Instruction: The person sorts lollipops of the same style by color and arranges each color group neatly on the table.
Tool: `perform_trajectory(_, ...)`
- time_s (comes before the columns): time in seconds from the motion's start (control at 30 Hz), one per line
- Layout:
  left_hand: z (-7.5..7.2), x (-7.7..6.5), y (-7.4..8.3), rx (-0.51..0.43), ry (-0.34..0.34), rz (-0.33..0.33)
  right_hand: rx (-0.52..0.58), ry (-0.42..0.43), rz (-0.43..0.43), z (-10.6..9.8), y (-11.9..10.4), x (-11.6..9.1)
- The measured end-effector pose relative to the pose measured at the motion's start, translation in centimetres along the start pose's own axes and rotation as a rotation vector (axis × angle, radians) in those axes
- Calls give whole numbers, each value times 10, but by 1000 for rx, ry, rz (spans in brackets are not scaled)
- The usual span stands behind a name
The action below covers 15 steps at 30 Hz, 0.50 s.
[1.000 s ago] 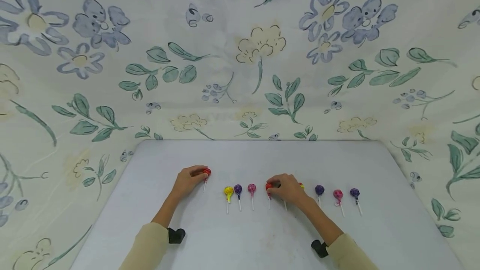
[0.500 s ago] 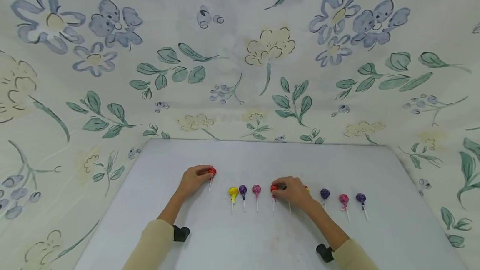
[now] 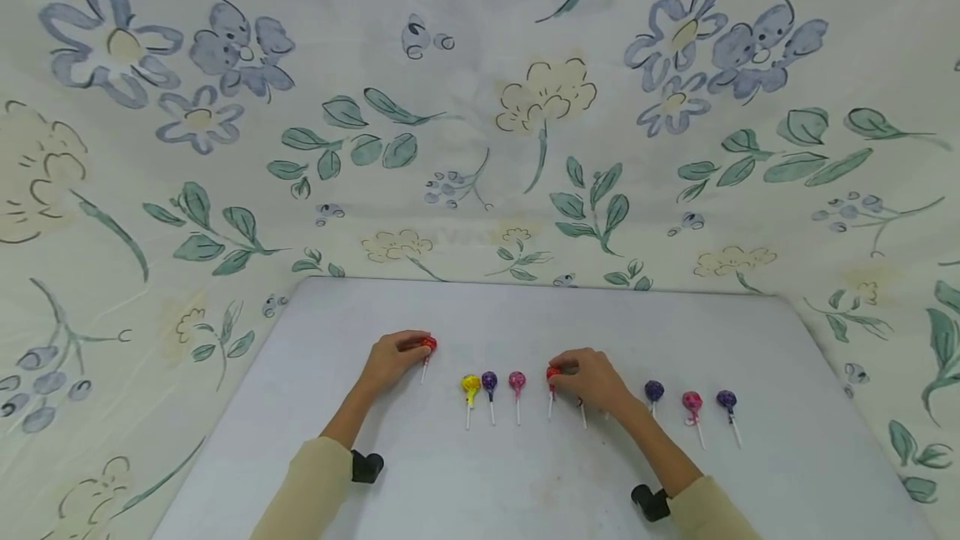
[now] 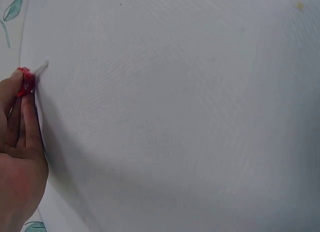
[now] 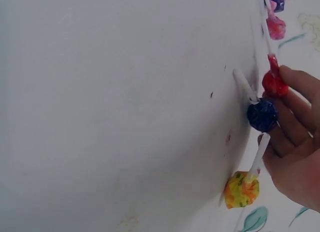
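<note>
My left hand (image 3: 390, 359) pinches a red-wrapped lollipop (image 3: 428, 344) by its head at the left of the table, its white stick pointing toward me. In the left wrist view, thumb and fingers hold the red head from both sides. My right hand (image 3: 592, 377) pinches a second red lollipop (image 5: 275, 84) near the middle of a row. Close under that hand lie a dark blue lollipop (image 5: 262, 114) and a yellow one (image 5: 242, 190), both mostly hidden in the head view. Left of it lie yellow (image 3: 470, 385), purple (image 3: 490, 382) and pink (image 3: 517, 382) lollipops.
Right of my right hand lie a purple lollipop (image 3: 654, 391), a pink one (image 3: 692, 402) and another purple one (image 3: 726, 401). They rest on a white table (image 3: 465, 490). Flower-printed cloth (image 3: 450, 107) hangs behind and at the sides.
The head view has shifted, so everything sits further right. My right hand now covers the yellow lollipop's head, which showed beside it before. Both hands keep their red lollipops.
</note>
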<state>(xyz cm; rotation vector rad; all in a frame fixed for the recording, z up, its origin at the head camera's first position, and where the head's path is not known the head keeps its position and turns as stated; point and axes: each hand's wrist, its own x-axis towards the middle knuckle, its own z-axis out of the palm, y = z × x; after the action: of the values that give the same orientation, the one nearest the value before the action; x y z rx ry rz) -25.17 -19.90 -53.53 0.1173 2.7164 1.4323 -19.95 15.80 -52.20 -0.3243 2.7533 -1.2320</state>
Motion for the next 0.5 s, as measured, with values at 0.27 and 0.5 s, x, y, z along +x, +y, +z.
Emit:
perform_trajectory(0.27,-1,-1,2,-14,-1,14,-17,137,-59,0,-11,15)
perform_trajectory(0.5,0,-1,2,-15,-6,2,-3,203,-64,6,-30,35)
